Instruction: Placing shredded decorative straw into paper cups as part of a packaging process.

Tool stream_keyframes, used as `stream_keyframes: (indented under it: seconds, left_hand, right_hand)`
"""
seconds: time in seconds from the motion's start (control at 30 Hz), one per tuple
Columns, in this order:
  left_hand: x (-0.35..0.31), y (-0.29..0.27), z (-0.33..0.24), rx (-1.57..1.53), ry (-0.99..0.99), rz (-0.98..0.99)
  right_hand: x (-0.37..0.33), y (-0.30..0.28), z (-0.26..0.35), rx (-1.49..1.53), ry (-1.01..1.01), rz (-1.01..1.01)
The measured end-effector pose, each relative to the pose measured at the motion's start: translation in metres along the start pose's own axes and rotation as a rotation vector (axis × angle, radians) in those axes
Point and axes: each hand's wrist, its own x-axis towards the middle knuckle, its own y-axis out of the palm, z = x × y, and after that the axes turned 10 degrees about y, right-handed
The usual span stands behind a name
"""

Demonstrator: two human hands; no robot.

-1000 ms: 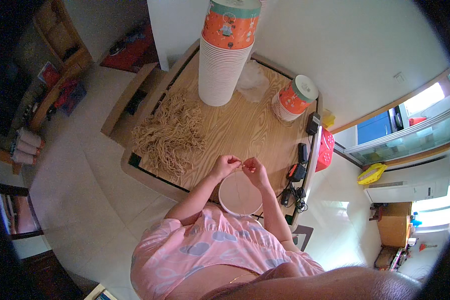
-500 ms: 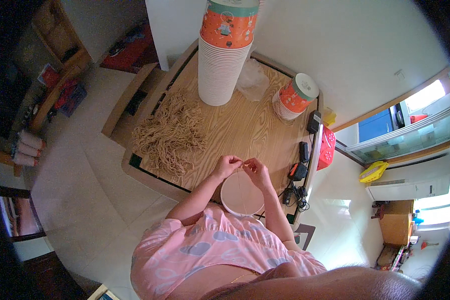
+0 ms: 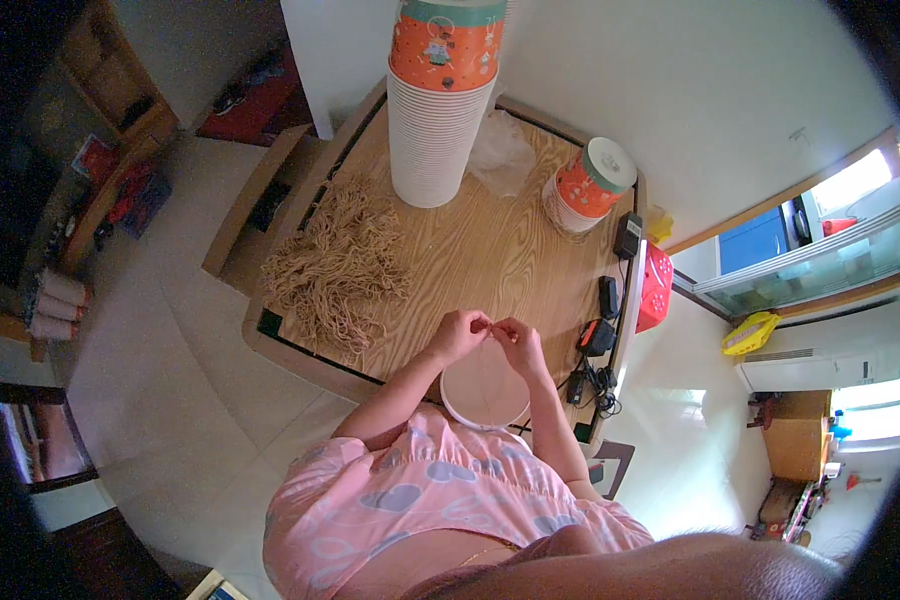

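Observation:
My left hand (image 3: 462,335) and my right hand (image 3: 517,345) meet fingertip to fingertip, both pinched closed, on what looks like a thin piece of twine. The strand is too fine to follow fully; a faint line runs below them across a round pale paper bucket (image 3: 484,390). This bucket sits at the table's near edge, against my pink patterned top, just under my hands. To the left lies a loose heap of tan twine strands (image 3: 335,265). A tall stack of white paper buckets (image 3: 430,140), topped by an orange and green one, stands at the back.
A shorter orange and white bucket stack (image 3: 590,187) stands at the far right, near a crumpled clear plastic bag (image 3: 500,155). Black power adapters (image 3: 627,237) and tangled cables (image 3: 600,388) line the right edge. Beyond that edge is a red basket (image 3: 655,287).
My hands have shifted slightly, their fingertips still together. The strand below them shows less clearly now. The view has moved a little; the buckets and twine heap stay in place.

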Motion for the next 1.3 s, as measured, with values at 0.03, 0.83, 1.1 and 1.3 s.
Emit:
stream_keyframes:
  seconds: [0.03, 0.83, 1.1, 1.3]
  left_hand:
    - [0.000, -0.001, -0.003, 0.054, 0.015, -0.005]
    - [-0.002, -0.015, 0.010, 0.054, -0.033, -0.044]
    - [0.002, -0.018, 0.005, -0.011, -0.046, -0.045]
    - [0.000, -0.015, 0.017, -0.107, -0.033, -0.086]
  right_hand:
    - [0.000, 0.001, 0.000, 0.003, 0.008, -0.007]
    - [0.001, 0.004, -0.005, -0.059, -0.016, -0.004]
    - [0.004, 0.003, 0.010, -0.018, -0.027, 0.016]
    - [0.008, 0.004, 0.006, 0.016, 0.013, 0.003]
